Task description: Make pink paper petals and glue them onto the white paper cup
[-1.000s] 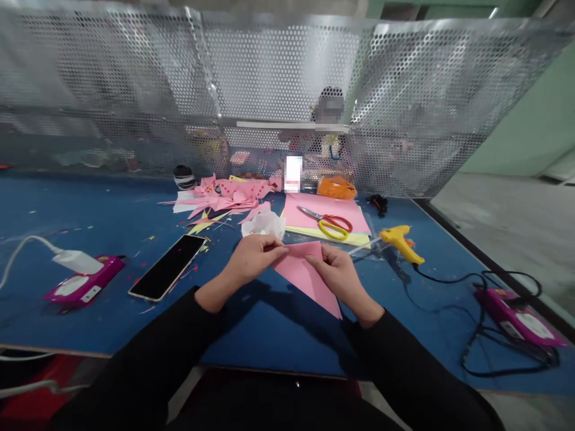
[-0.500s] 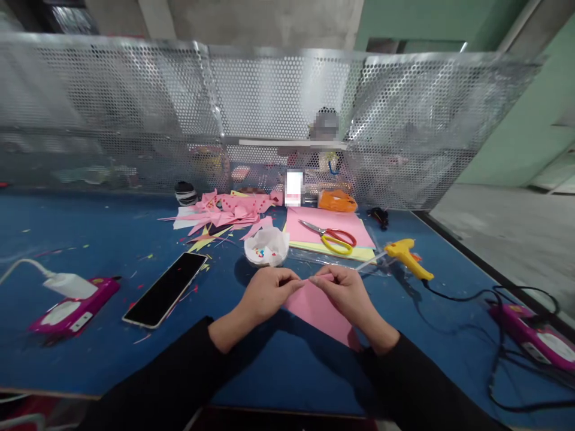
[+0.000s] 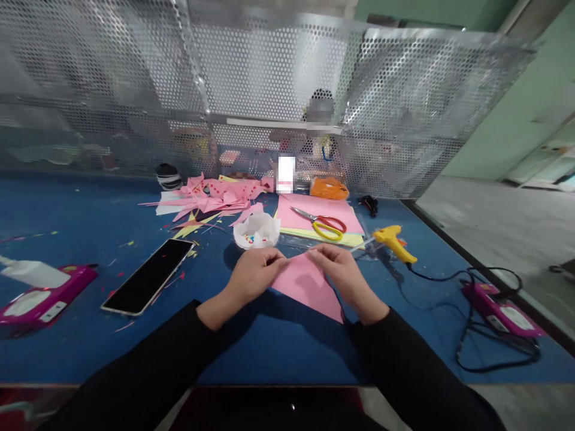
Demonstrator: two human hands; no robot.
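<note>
A folded pink paper sheet (image 3: 308, 287) hangs just above the blue table (image 3: 81, 209), held between both hands. My left hand (image 3: 251, 275) pinches its upper left edge with curled fingers. My right hand (image 3: 344, 275) pinches the upper right edge, and the sheet's point reaches down toward my right wrist. Both sleeves are black.
Beyond the hands sit a crumpled white cup (image 3: 257, 231), red-and-yellow scissors (image 3: 324, 222) on pink and yellow sheets (image 3: 314, 212), and pink scraps (image 3: 215, 197). A yellow glue gun (image 3: 393, 241) lies right, a phone (image 3: 148, 276) left. Magenta devices (image 3: 498, 305) (image 3: 40, 296) flank both sides. A perforated metal screen (image 3: 269, 78) stands behind.
The two hands moved apart slightly along the sheet's top edge, so more of the pink paper shows between them. The head view shifted a little.
</note>
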